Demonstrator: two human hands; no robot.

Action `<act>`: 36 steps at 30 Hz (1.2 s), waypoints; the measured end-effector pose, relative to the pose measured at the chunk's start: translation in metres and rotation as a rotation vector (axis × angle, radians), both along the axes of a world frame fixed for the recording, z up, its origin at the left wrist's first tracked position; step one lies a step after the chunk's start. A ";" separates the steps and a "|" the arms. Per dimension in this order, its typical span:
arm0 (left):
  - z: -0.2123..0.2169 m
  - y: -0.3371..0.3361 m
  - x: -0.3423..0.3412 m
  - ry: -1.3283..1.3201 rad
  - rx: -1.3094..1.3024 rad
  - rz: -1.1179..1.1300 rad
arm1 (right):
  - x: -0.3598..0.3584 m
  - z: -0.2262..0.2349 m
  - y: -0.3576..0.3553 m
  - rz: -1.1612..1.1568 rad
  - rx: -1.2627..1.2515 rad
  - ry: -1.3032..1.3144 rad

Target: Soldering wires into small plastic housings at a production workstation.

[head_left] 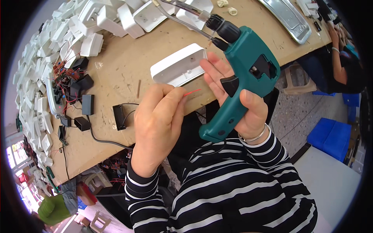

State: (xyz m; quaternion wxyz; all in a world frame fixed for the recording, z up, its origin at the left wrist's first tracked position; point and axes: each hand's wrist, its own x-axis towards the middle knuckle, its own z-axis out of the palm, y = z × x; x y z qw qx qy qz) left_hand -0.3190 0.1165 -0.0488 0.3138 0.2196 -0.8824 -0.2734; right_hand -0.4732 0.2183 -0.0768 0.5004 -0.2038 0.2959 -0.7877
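Observation:
A green soldering gun (245,58) with a black trigger rests in my right hand (252,116), its thumb lying over the handle and its other fingers stretched out behind. Its metal tip and a thin feed tube point to the upper left. My left hand (155,120) is closed in a pinch on a thin red wire (193,92), whose end sticks out to the right. Just beyond both hands lies an open white plastic housing (175,64) on the table, its hollow side toward me. The right fingertips are at the housing's right end; whether they touch it I cannot tell.
White plastic housings (62,35) are heaped along the table's far left. Black boxes (88,104) with cables and a tangle of red wires (66,79) lie nearer. A metal tray (289,23) stands at the far right. Beyond the right edge are a co-worker (338,70) and blue bins (328,136).

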 end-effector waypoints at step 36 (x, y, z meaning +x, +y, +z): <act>0.007 -0.029 0.009 -0.114 0.638 -0.522 | 0.012 0.018 0.008 -0.061 0.228 0.860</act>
